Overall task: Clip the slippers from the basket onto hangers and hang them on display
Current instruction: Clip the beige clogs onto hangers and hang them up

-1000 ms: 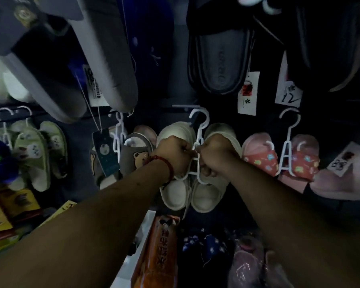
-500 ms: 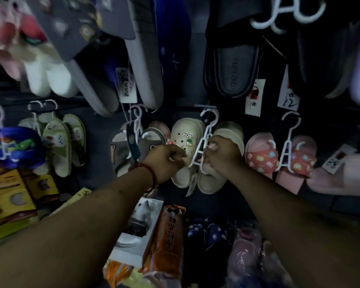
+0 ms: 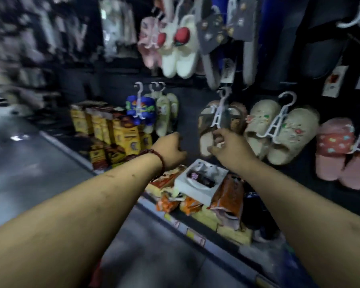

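Hands off beige foam slippers (image 3: 293,138), now hanging. Left hand (image 3: 172,150) loosely curled, empty; right hand (image 3: 231,148) grip: cannot tell. Light, squashy: take white plastic hanger (image 3: 276,123) by stiff neck.

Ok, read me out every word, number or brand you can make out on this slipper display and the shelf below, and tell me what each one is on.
Nothing can be read; the picture is motion-blurred.
White paper price tags at upper right: marks only, unreadable.
Yellow cardboard boxes: print too blurred.
Orange plastic packets: print too blurred.
Yellow shelf-edge labels: too small and blurred.
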